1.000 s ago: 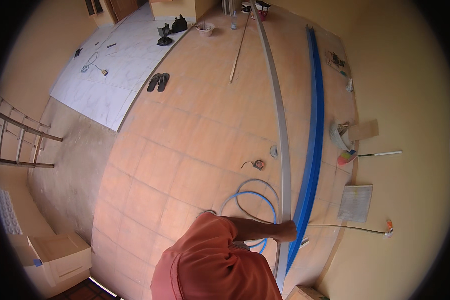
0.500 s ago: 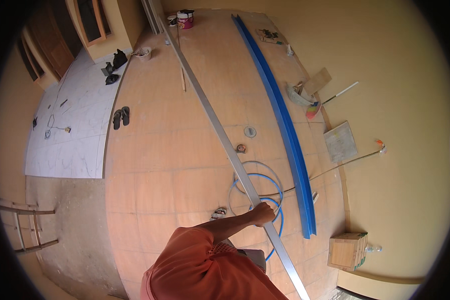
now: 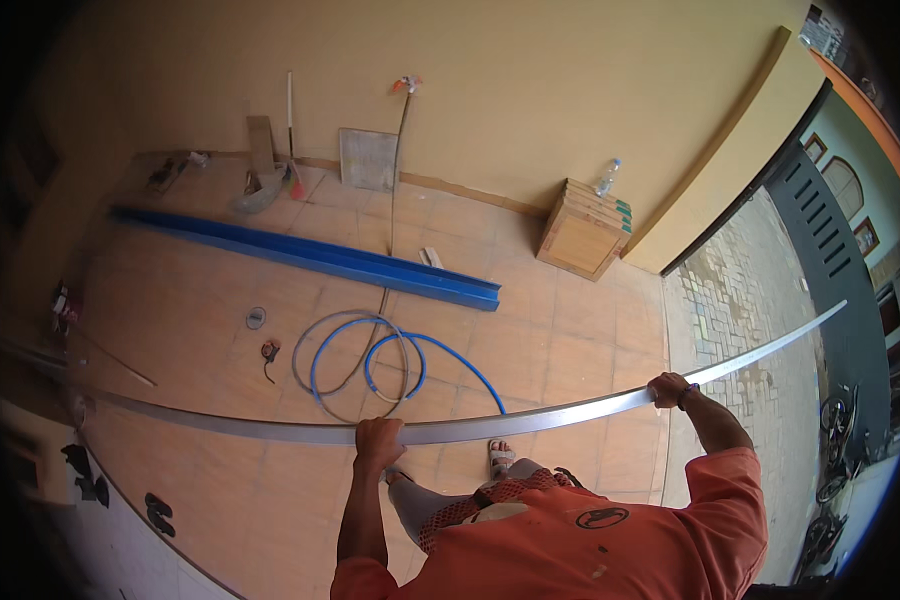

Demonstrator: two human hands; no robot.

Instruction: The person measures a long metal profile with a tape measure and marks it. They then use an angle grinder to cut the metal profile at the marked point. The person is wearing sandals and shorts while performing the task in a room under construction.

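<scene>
A long silver metal bar (image 3: 530, 421) stretches across the view in front of my body, held above the floor. Its curve comes at least partly from the lens. Around it my left hand (image 3: 379, 441) is closed, near the middle of the view. Farther right, my right hand (image 3: 669, 389) grips the same bar, close to the doorway. The bar's right end reaches out over the paving outside; its left end fades into the dark rim. Beyond the bar, a coiled blue hose (image 3: 448, 351) and a grey hose lie on the tiles.
A long blue metal channel (image 3: 300, 250) rests on the floor near the wall. Stacked boxes (image 3: 580, 245) with a plastic bottle (image 3: 608, 177) on top stand beside the doorway. Also about are a tape measure (image 3: 270, 350), black sandals (image 3: 158, 515), a square board (image 3: 368, 160) and an outside gate (image 3: 840, 250).
My view has swung to the right, bringing the doorway and my right hand into sight. The bar, which ran away from me, now crosses the view sideways. My left hand still grips it.
</scene>
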